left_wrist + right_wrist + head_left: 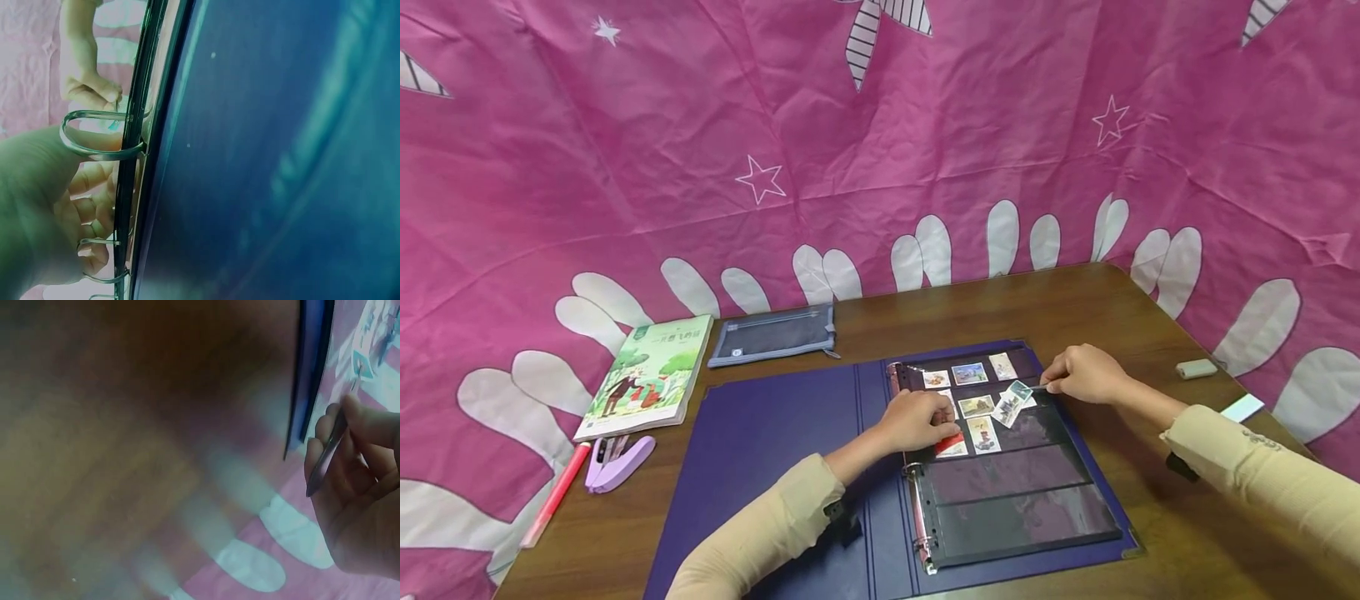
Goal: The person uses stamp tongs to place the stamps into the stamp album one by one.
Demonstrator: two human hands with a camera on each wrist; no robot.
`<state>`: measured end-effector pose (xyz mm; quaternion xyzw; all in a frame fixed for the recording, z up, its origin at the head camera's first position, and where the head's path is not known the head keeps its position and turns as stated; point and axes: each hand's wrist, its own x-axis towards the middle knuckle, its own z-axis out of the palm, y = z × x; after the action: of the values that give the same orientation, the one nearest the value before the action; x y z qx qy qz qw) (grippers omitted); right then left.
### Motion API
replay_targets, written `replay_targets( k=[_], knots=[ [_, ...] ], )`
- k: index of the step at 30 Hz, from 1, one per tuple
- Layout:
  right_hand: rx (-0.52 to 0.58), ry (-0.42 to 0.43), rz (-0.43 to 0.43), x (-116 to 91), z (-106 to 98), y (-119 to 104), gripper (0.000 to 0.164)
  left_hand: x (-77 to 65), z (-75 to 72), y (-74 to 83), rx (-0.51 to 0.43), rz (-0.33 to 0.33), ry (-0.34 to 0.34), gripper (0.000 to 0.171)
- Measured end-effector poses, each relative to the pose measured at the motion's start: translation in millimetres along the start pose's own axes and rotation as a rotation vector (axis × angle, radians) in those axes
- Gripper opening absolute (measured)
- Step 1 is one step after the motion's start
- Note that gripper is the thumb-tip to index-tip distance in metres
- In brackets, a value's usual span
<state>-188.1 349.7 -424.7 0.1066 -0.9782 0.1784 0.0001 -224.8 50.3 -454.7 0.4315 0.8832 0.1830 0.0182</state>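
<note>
A dark blue ring-binder stamp album (782, 450) lies spread on the table, a black pocket page (1022, 517) on its right side. In my right hand (1084, 373) a pair of metal tweezers (327, 457) is gripped between thumb and fingers. Their tip meets a postage stamp (1011, 403), which lies slanted over the second pocket row and partly covers another stamp. My left hand (917, 419) rests on the page's left part, fingers loosely bent beside a red stamp (951, 447). Several more stamps, one a building scene (977, 407), sit in the upper rows.
Left of the album are a green picture book (651, 375), a purple stapler (621, 462) and a red pen-like stick (556, 496). A dark zip pouch (772, 335) lies behind it. An eraser-like block (1197, 368) and a white strip (1242, 407) are at the right edge.
</note>
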Motion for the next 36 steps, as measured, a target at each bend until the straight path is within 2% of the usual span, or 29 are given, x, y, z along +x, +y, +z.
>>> replay_targets(
  k=[5, 10, 15, 23, 27, 31, 36],
  knots=[
    [0.009, -0.009, 0.037, -5, 6, -2, 0.008, -0.2, 2.0, -1.2, -0.012, -0.010, 0.022, 0.014],
    [-0.008, -0.036, 0.014, -5, 4, -4, 0.007, 1.0, 2.4, -3.4, -0.041, -0.023, 0.029, 0.014],
    [-0.029, -0.121, -0.100, 4, -5, -2, 0.007, 1.6, 1.6, -5.4, -0.062, -0.033, 0.028, 0.014],
    [-0.046, -0.319, -0.273, 25, -23, 0, 0.011, 2.5, 2.5, -7.3, -0.056, -0.049, 0.016, 0.014],
    [-0.156, -0.345, -0.357, 35, -25, -2, 0.015, 2.3, 2.5, -8.4, -0.050, -0.041, 0.020, 0.014],
    [-0.273, -0.367, -0.399, 43, -26, -9, 0.020, 2.5, 3.0, -8.2, -0.049, -0.026, 0.024, 0.012],
    [-0.407, -0.407, -0.480, 46, -26, -19, 0.022, 2.9, 5.6, -6.6, -0.089, 0.014, 0.022, 0.010]
  ],
)
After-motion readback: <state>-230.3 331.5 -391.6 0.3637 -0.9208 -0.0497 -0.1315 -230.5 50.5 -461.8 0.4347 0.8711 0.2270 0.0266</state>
